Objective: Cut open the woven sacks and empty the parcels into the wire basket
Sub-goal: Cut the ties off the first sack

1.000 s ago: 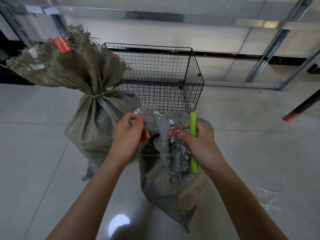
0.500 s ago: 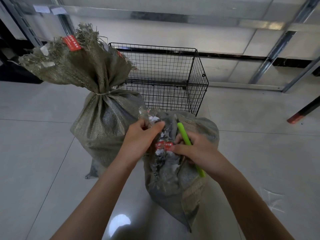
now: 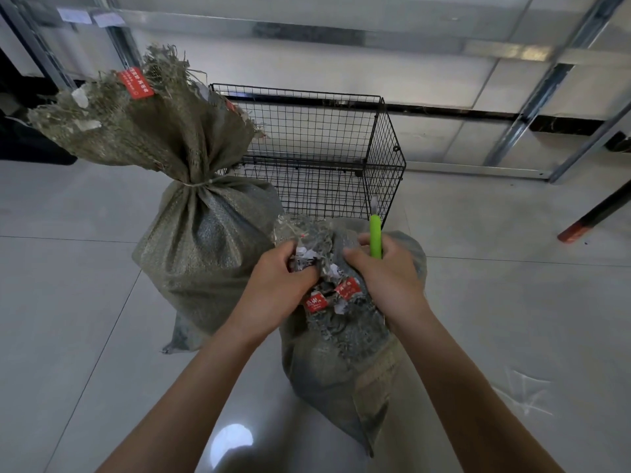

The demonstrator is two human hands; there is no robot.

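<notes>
A grey-green woven sack (image 3: 334,363) stands on the floor right below me, its frayed top with red labels bunched between my hands. My left hand (image 3: 276,285) grips the left side of that frayed top. My right hand (image 3: 386,278) holds a green utility knife (image 3: 375,233) upright, blade up, and also grips the sack's right side. A taller sack (image 3: 201,247), tied with a cord at its neck and bearing a red label, stands to the left. Behind both is the black wire basket (image 3: 386,148), with no parcels visible inside.
Pale floor tiles (image 3: 68,302) surround the sacks. Metal shelving posts (image 3: 532,110) run along the back wall. A dark leg with a red foot (image 3: 580,227) slants in at the right. A crumpled clear film (image 3: 526,394) lies on the floor at the lower right.
The knife has swung from tilted back to upright. Both hands have closed in on the near sack's frayed top, pulling it apart, and the view has moved slightly.
</notes>
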